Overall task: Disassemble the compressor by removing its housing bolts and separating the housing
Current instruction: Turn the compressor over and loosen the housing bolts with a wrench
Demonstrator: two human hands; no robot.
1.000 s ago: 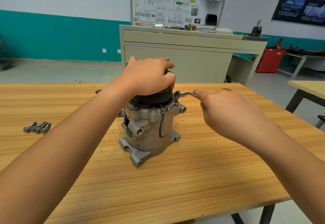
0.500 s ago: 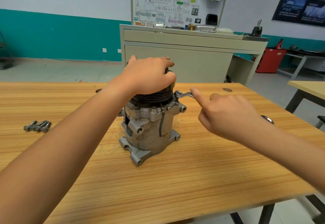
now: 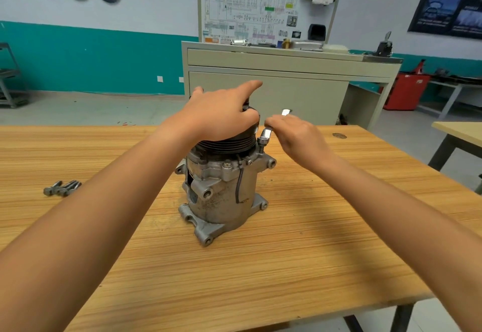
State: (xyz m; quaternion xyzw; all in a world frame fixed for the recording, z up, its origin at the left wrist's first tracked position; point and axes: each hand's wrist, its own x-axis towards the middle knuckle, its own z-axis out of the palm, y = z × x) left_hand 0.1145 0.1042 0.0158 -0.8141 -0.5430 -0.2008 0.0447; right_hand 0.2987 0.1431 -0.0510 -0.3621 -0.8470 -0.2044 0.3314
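Observation:
A grey metal compressor [image 3: 224,196] stands upright on the wooden table [image 3: 287,266], its black ribbed pulley on top. My left hand [image 3: 221,115] presses down on the pulley, with the index finger lifted and pointing away. My right hand [image 3: 297,136] holds a silver wrench [image 3: 267,132] whose lower end sits on a raised housing bolt [image 3: 261,142] at the compressor's upper right rim. The wrench's other end [image 3: 286,112] sticks up above my fingers. Three removed bolts [image 3: 62,188] lie together on the table at the left.
A beige cabinet [image 3: 287,84] with a wiring-diagram board stands behind the table. Another table's corner [image 3: 459,131] shows at the right edge. A red cart [image 3: 407,91] stands farther back at the right.
My right hand swung the wrench from pointing right to pointing away and up, moving closer to the pulley. The bolt now stands higher out of the housing. My left index finger has lifted.

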